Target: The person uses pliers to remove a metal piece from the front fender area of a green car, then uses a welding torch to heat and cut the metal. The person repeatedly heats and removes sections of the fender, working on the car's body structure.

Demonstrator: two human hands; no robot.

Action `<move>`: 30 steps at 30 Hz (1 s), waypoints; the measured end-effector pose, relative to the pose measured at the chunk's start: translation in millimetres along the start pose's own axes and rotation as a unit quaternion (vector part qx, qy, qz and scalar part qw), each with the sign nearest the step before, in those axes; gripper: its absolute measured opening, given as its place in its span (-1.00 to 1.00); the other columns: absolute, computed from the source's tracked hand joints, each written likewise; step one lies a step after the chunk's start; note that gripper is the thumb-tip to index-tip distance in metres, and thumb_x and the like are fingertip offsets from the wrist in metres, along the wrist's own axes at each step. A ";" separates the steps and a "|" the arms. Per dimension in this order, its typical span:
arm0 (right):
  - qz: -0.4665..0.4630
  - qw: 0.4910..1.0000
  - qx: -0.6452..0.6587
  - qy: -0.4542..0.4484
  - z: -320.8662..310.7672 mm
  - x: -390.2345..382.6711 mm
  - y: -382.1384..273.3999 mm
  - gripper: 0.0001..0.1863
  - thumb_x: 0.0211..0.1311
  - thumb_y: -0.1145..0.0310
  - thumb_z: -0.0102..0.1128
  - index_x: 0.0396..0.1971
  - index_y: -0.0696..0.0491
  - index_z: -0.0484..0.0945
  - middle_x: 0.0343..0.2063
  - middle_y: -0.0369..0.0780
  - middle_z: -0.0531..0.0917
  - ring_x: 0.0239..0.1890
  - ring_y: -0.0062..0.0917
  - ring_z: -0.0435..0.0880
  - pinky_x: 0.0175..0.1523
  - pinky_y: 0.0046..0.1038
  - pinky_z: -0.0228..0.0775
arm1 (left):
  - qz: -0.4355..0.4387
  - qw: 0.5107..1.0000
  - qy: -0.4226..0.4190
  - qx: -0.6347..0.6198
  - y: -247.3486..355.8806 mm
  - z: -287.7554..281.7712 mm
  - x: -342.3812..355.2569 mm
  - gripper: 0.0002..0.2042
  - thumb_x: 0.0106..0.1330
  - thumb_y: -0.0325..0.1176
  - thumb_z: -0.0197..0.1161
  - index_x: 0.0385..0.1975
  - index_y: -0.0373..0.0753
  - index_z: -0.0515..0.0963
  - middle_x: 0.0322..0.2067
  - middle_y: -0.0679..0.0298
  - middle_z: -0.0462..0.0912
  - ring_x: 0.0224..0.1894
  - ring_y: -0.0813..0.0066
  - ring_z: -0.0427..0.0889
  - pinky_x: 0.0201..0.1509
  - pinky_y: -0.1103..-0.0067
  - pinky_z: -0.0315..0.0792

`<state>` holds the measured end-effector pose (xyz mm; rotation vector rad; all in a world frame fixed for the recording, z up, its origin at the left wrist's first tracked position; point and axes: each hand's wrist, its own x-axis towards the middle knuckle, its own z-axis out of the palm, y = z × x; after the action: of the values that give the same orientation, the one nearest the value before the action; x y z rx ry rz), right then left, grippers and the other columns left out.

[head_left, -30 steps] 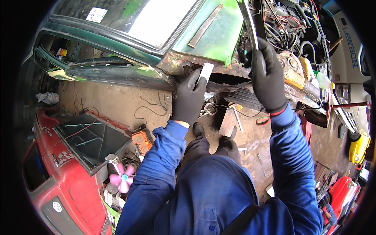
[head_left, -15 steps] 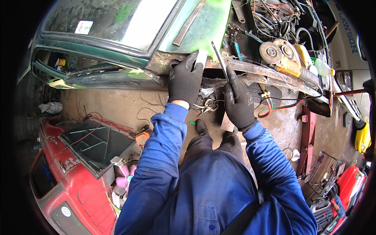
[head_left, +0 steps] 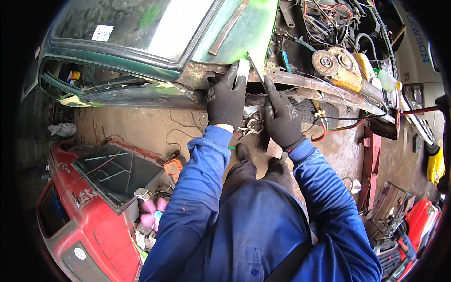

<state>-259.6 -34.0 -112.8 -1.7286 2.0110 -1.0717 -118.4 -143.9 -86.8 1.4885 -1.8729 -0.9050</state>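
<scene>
In my gloved left hand (head_left: 226,102) is a small pale flat metal strip (head_left: 243,70), pinched between fingers and thumb. It stands over the rusty edge of the green car body (head_left: 193,76). My gloved right hand (head_left: 283,120) is closed around a slim, dark, straight metal tool (head_left: 256,68), whose exact kind I cannot make out. The tool slants up and left, its upper end close beside the strip; whether they touch is unclear. Below both hands is a dark gap in the bodywork. A flat rusty bar (head_left: 229,27) lies on the green panel beyond.
An angle grinder (head_left: 345,70) rests on the rusty rail to the right, near bottles and tangled wiring. Red and green hoses (head_left: 324,129) hang below it. Behind me at left stand a red vehicle body (head_left: 101,221) and a pink-bladed fan (head_left: 152,214). A red metal stand (head_left: 370,164) is at right.
My left hand has shifted slightly right with the metal strip. My right hand has moved a little left, bringing the slim tool's upper end nearer the strip.
</scene>
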 end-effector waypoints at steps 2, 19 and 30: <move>-0.042 0.997 0.046 0.039 -1.0 -0.5 1.7 -0.18 0.41 0.56 0.22 0.67 -0.08 0.31 -0.12 0.01 0.66 -0.15 -0.04 0.73 -0.10 -0.08 0.63 | 0.010 1.000 0.001 -0.009 -0.4 -0.4 1.5 -0.53 0.59 -0.24 0.25 0.38 -0.35 0.61 0.16 -0.12 0.80 0.19 0.08 0.82 0.29 0.35 0.60; -0.035 0.999 0.017 0.013 4.0 4.9 -2.9 -0.15 0.39 0.50 0.26 0.68 -0.10 0.28 -0.20 -0.03 0.62 -0.21 -0.07 0.71 -0.13 -0.08 0.63 | 0.005 1.000 0.001 -0.028 -2.1 1.5 -1.0 -0.50 0.57 -0.22 0.28 0.42 -0.33 0.59 0.22 -0.13 0.77 0.26 0.14 0.79 0.34 0.37 0.58; -0.033 0.997 -0.009 0.074 -1.8 31.9 -13.8 -0.33 0.50 0.43 0.21 0.58 0.01 0.37 -0.10 0.06 0.68 -0.15 0.03 0.76 -0.11 -0.01 0.63 | -0.010 0.998 -0.036 -0.058 -0.4 -9.8 1.3 -0.50 0.57 -0.26 0.28 0.42 -0.36 0.58 0.16 -0.08 0.81 0.17 0.25 0.82 0.28 0.41 0.59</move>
<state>-258.4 -63.4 -94.1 -1.7847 2.0692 -1.2413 -110.8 -146.8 -81.2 1.4245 -1.8264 -1.0693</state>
